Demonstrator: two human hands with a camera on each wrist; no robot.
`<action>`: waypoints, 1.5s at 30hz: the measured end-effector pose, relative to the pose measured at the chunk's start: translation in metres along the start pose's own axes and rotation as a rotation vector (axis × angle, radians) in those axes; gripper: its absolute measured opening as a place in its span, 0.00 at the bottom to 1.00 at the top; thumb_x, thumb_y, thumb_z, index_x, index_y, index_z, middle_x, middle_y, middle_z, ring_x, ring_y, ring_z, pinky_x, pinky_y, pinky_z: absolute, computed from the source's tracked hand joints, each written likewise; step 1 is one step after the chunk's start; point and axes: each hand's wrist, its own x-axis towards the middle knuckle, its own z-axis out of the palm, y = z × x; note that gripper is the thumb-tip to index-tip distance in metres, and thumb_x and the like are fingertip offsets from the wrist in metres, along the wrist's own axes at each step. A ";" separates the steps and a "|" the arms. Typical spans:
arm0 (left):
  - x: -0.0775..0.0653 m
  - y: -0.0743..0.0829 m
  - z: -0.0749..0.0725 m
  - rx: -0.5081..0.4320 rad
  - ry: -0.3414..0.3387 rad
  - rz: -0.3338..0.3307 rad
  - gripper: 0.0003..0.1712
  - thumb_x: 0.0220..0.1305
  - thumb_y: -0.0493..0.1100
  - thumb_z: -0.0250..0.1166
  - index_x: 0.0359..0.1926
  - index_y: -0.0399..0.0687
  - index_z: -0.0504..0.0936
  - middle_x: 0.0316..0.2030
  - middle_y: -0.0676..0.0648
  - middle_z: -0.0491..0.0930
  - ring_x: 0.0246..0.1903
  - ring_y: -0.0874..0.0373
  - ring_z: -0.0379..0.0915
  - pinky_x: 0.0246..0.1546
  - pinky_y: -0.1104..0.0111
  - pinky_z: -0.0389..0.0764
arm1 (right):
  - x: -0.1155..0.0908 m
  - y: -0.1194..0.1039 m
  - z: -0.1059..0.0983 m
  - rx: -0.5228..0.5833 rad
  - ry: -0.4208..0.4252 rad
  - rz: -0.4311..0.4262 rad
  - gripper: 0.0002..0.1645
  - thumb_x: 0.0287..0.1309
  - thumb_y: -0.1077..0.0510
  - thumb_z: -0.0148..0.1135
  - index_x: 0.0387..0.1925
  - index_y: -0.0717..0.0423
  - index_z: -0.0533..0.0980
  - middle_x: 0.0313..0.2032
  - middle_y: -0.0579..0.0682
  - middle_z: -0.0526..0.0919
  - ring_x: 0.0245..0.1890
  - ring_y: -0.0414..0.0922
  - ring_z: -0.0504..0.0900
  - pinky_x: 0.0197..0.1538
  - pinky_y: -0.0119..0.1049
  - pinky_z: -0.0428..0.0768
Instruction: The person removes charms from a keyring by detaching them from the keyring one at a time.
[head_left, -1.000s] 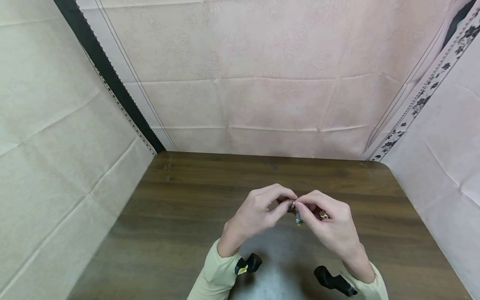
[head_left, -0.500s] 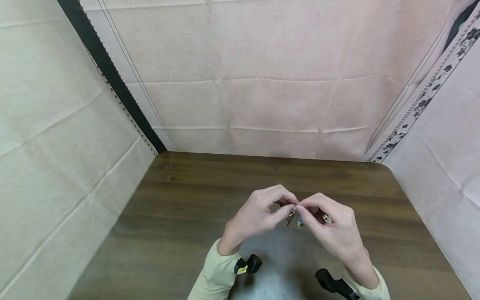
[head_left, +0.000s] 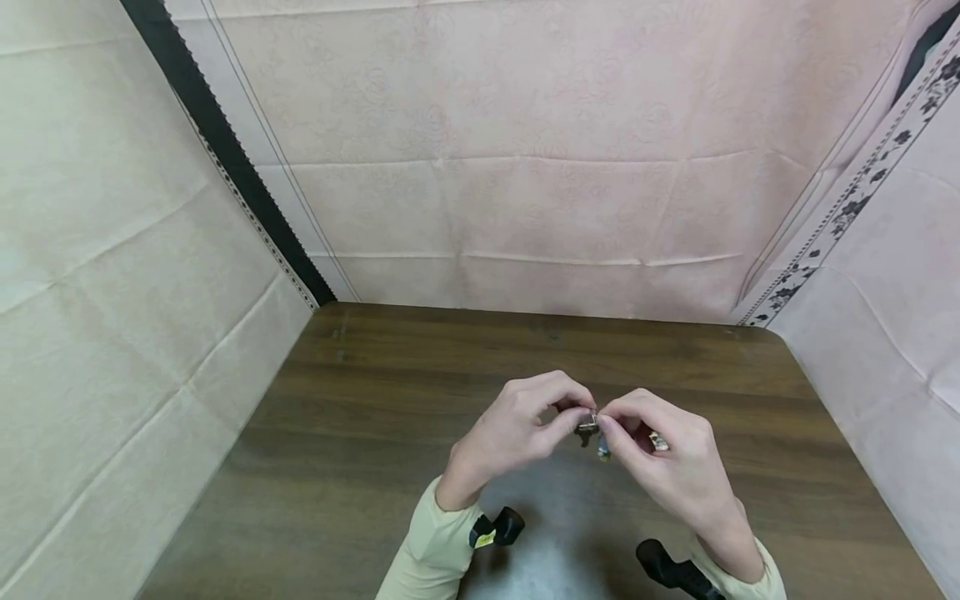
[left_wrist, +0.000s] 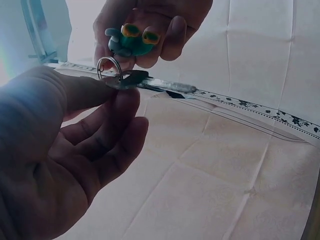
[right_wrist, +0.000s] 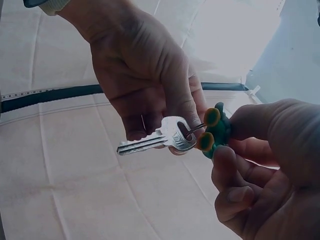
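In the head view my left hand [head_left: 517,429] and right hand [head_left: 663,450] meet fingertip to fingertip above the wooden table. The left thumb and fingers pinch the head of a silver key [right_wrist: 150,142], its blade jutting out sideways. A thin metal key ring [left_wrist: 109,67] stands up from the key's head, and the right thumb and index finger pinch it at its far side. A green figure charm [left_wrist: 132,42] with orange-rimmed round parts hangs at the right fingertips. Beside the right palm a small gold-and-white piece [head_left: 658,442] shows between curled fingers.
The brown wooden table [head_left: 390,392] spreads below both hands. Pale cloth walls [head_left: 480,167] enclose it at the back and both sides. Black wrist cameras [head_left: 506,527] are strapped at the light sleeves [head_left: 435,546].
The key has turned between the left fingers, and a dark part of it now hangs below them. My right hand has shifted slightly right and down; the left is nearly still.
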 end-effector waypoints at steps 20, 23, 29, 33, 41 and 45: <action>-0.003 0.000 0.002 -0.074 0.062 -0.156 0.02 0.68 0.39 0.62 0.36 0.47 0.81 0.26 0.53 0.82 0.26 0.71 0.75 0.27 0.82 0.76 | -0.002 0.003 0.003 0.022 -0.044 -0.027 0.11 0.50 0.73 0.67 0.30 0.54 0.81 0.25 0.43 0.78 0.23 0.28 0.69 0.22 0.20 0.66; -0.002 -0.001 0.004 -0.008 0.026 -0.114 0.02 0.68 0.38 0.61 0.37 0.47 0.81 0.27 0.54 0.82 0.28 0.71 0.75 0.29 0.84 0.76 | -0.001 0.003 0.003 0.044 -0.035 -0.032 0.10 0.50 0.74 0.65 0.30 0.56 0.80 0.25 0.44 0.78 0.23 0.28 0.69 0.22 0.21 0.66; 0.003 -0.003 0.008 0.194 0.082 0.107 0.04 0.65 0.35 0.63 0.40 0.44 0.80 0.35 0.52 0.81 0.34 0.68 0.77 0.41 0.85 0.76 | -0.001 0.002 0.002 0.050 -0.024 -0.024 0.13 0.45 0.78 0.64 0.29 0.60 0.80 0.24 0.45 0.78 0.23 0.29 0.70 0.21 0.21 0.66; 0.005 -0.003 0.009 0.311 0.123 0.213 0.02 0.65 0.35 0.63 0.37 0.43 0.81 0.33 0.52 0.81 0.34 0.66 0.78 0.43 0.84 0.76 | 0.000 0.002 0.002 0.055 -0.023 -0.020 0.14 0.44 0.78 0.64 0.29 0.60 0.79 0.24 0.45 0.77 0.22 0.29 0.69 0.21 0.22 0.66; 0.002 -0.003 0.010 0.196 0.168 0.158 0.04 0.63 0.33 0.62 0.33 0.44 0.82 0.28 0.53 0.83 0.27 0.69 0.77 0.36 0.86 0.77 | 0.000 0.000 0.003 0.035 -0.034 -0.022 0.13 0.46 0.76 0.65 0.30 0.57 0.80 0.25 0.44 0.78 0.23 0.28 0.68 0.21 0.22 0.65; 0.000 -0.002 0.009 0.135 0.167 0.107 0.06 0.62 0.33 0.62 0.30 0.46 0.81 0.26 0.53 0.83 0.25 0.71 0.76 0.35 0.87 0.77 | 0.000 -0.003 0.002 0.030 -0.044 -0.022 0.13 0.47 0.75 0.66 0.30 0.55 0.80 0.25 0.43 0.78 0.23 0.28 0.67 0.21 0.22 0.64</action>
